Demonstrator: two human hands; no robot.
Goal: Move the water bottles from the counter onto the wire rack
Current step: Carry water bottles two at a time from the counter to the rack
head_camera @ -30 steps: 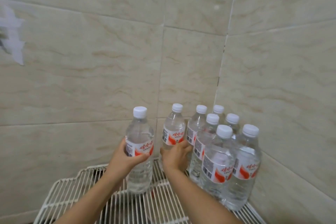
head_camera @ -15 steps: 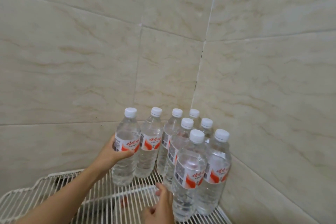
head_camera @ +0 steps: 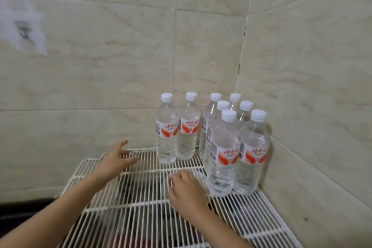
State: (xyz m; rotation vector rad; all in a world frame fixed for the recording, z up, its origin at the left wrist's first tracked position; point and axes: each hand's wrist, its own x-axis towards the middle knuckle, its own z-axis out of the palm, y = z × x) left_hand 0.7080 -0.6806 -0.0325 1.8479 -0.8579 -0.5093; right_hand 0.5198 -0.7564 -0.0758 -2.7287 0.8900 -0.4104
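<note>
Several clear water bottles with white caps and red-and-white labels stand upright on the white wire rack (head_camera: 141,203), packed into the tiled corner. The leftmost bottle (head_camera: 166,131) stands beside a second one (head_camera: 188,130); the nearest bottle (head_camera: 224,153) is at the front of the cluster. My left hand (head_camera: 114,162) hovers above the rack to the left of the bottles, fingers spread and holding nothing. My right hand (head_camera: 186,189) rests low over the rack just left of the nearest bottle, fingers loosely curled, empty.
Beige tiled walls (head_camera: 302,86) close the rack in at the back and right. A blurred white patch with a dark hook (head_camera: 24,28) sits on the left wall. Dark shapes show through the wires below. The rack's left and front parts carry no bottles.
My left hand has let go of the leftmost bottle and drawn back to the left. The right hand moved slightly up beside the front bottle. The view shifted left.
</note>
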